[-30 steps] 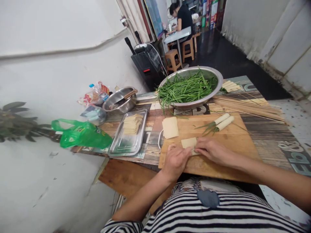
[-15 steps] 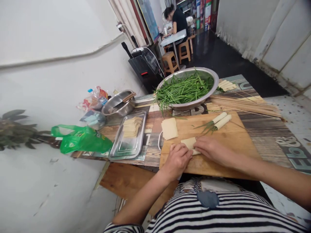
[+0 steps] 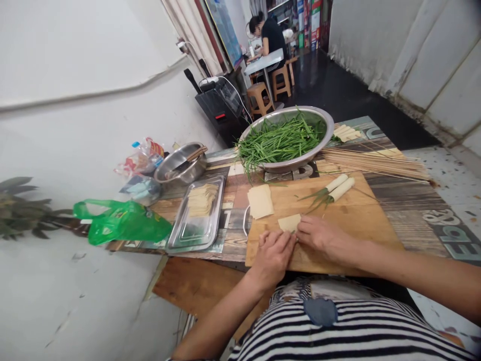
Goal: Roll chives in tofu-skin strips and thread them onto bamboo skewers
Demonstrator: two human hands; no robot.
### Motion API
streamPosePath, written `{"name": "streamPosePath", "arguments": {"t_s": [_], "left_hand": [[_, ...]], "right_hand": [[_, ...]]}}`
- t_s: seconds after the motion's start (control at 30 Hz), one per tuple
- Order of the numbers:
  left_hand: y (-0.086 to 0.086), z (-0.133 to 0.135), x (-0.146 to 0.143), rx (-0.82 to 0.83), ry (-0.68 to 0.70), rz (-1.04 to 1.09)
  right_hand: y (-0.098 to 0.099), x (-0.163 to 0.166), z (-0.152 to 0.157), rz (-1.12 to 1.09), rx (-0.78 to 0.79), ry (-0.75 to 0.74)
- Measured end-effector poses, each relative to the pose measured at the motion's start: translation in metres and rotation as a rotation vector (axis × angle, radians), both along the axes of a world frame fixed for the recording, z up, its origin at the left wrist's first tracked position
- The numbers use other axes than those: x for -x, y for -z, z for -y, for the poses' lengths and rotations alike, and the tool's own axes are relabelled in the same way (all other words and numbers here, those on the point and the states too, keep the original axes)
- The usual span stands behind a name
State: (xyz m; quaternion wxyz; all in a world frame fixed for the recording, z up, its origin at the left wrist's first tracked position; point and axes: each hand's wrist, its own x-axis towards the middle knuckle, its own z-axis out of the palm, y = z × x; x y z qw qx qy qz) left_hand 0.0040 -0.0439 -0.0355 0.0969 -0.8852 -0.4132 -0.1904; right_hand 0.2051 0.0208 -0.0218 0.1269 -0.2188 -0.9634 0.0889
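On the wooden cutting board, my left hand and my right hand both press with curled fingers on a pale tofu-skin sheet, rolling its near edge. A stack of flat tofu-skin sheets lies at the board's far left. Two finished rolls with green chives sticking out rest at the board's far side.
A large steel basin of green chives stands behind the board, with bamboo skewers to its right. A steel tray with tofu sheets, a small steel bowl and a green plastic bag lie left. A person sits far back.
Both hands have drawn slightly toward me with the sheet, rolling it; more of its far part shows. The camera has tilted a little.
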Motion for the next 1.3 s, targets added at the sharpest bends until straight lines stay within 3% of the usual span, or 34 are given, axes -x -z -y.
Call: {"name": "streamPosePath", "arguments": {"t_s": [0.1, 0.23, 0.4, 0.63, 0.8, 0.9, 1.03, 1.3], "left_hand": [[-0.002, -0.003, -0.001, 0.062, 0.007, 0.007], [-0.015, -0.014, -0.002, 0.203, 0.062, 0.135], [-0.029, -0.019, -0.005, 0.287, 0.054, 0.202], [-0.031, -0.022, -0.007, 0.363, -0.016, 0.188], [-0.033, -0.031, -0.004, 0.441, 0.041, 0.193], [-0.033, -0.027, -0.006, 0.406, -0.004, 0.209], [-0.030, -0.019, -0.008, 0.337, -0.097, 0.255], [-0.018, -0.032, 0.004, 0.505, -0.005, 0.458]], "right_hand": [[-0.003, 0.001, -0.002, -0.023, 0.081, 0.037], [-0.004, 0.002, -0.005, -0.094, 0.309, 0.180], [-0.011, -0.001, -0.020, -0.142, 0.435, 0.019], [-0.015, -0.004, -0.026, -0.191, 0.431, -0.053], [-0.005, -0.003, -0.014, -0.231, 0.214, 0.024], [-0.005, -0.001, -0.011, -0.232, 0.199, 0.008], [-0.016, 0.000, -0.018, -0.156, 0.337, -0.015], [-0.030, 0.004, -0.046, 0.035, 0.650, -0.003]]}}
